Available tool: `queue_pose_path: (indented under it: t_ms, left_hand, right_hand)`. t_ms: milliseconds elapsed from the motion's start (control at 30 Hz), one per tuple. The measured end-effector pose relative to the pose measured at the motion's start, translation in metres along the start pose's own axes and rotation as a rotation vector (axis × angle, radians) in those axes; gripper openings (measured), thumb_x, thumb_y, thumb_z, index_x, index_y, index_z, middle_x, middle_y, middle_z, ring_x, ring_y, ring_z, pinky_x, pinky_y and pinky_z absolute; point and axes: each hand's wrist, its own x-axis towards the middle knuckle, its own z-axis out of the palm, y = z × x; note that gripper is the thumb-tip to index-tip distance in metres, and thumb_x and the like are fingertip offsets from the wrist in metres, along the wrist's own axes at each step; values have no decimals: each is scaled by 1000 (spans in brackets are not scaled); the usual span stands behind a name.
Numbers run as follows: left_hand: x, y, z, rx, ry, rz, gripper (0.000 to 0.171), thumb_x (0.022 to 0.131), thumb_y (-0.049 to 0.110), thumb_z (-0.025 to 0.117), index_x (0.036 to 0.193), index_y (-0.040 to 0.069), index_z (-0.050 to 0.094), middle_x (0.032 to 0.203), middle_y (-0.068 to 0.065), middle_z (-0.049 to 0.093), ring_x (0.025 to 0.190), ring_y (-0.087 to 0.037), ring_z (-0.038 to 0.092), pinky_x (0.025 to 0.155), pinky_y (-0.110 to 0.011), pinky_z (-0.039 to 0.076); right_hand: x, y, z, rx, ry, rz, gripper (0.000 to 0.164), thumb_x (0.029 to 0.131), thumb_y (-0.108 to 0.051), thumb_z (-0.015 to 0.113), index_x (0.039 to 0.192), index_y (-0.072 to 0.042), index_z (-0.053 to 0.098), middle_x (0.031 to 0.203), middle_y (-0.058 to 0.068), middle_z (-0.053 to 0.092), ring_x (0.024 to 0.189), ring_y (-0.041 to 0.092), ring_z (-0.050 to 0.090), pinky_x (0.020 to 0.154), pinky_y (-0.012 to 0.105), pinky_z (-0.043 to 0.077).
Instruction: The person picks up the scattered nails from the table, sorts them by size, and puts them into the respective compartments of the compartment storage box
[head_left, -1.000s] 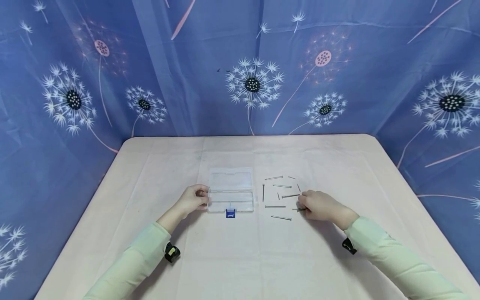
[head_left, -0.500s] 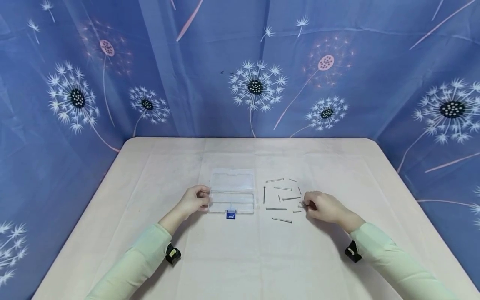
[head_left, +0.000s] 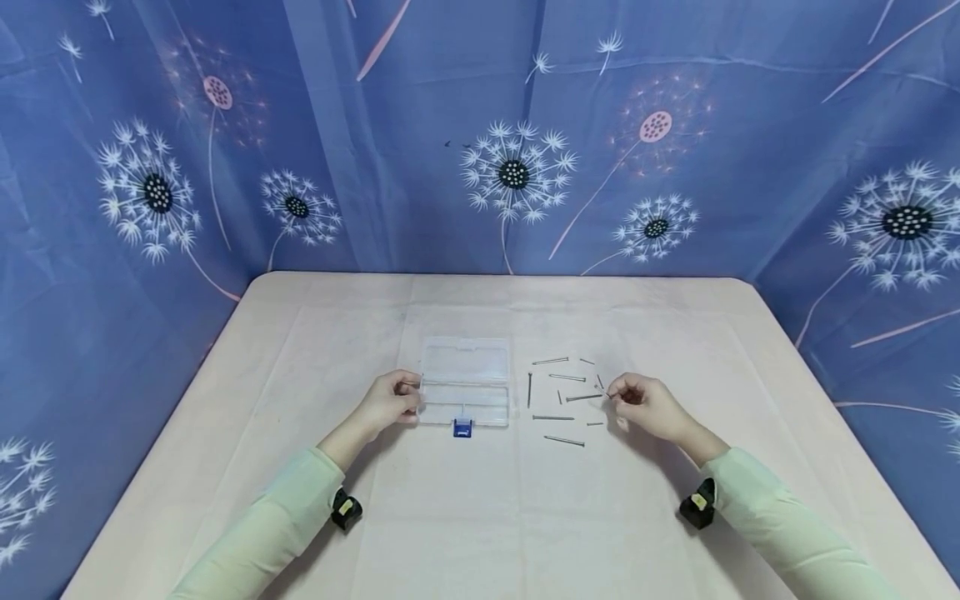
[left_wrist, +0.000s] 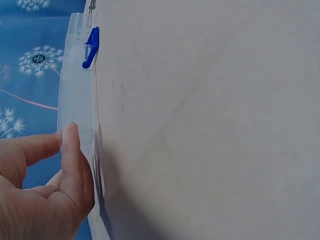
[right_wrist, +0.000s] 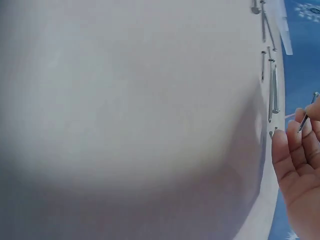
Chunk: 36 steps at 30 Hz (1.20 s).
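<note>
L hand [head_left: 385,404] grips clear box [head_left: 474,396], ctr frame.
R hand [head_left: 651,404] pinches nail [right_wrist: 306,116] nr loose nails [head_left: 553,417], rt of ctr.

The head view looked forward and down from the near side of the table [head_left: 450,517], far enough back to reach the curtain [head_left: 397,167]. The left camera [head_left: 346,509] sat close to the left hand [head_left: 382,406], its view turned sideways and sharing the box [head_left: 465,362] with the head's. The right camera [head_left: 697,505], likewise turned, sat close to the right hand [head_left: 655,408] and shared the nails [head_left: 553,417].
</note>
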Motion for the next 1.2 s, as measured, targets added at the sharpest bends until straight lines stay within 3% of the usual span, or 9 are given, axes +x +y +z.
queue_pose_path:
  t_ms: [167,367,500,833,1200]
  left_hand:
    - [0,0,1,-1,6,-1,39,90,-5,50,128,-12,46,85,-5,47,69,-12,52,59,-18,55]
    - [1,0,1,12,25,12,38,90,-6,50,127,-12,48,83,-4,47,69,-11,52,59,-17,53]
    - [2,-2,1,24,41,15,38,90,-5,50,126,-12,48,84,-4,48,69,-11,52,59,-16,53]
    - [3,-6,1,20,61,24,36,89,-4,52,124,-12,50,86,-5,51,67,-10,52,62,-20,53]
    - [2,-7,1,12,62,11,37,89,-3,52,125,-11,50,90,-7,53,69,-9,53,60,-17,52]
  right_hand:
    - [4,-3,0,78,15,101,16,79,13,56,94,16,61,76,11,63,62,1,52,54,15,47]
    - [12,-10,1,190,13,271,23,84,6,56,104,19,57,78,5,64,65,6,57,60,18,53]
    - [18,-17,4,289,30,336,29,85,4,56,109,20,54,80,-2,65,69,6,59,66,18,55]
    - [39,-35,23,429,65,386,29,87,2,55,110,20,54,83,-7,65,71,6,63,71,19,56]
    - [57,-53,47,471,10,389,26,88,3,54,109,18,55,81,-9,64,73,7,63,71,20,58]
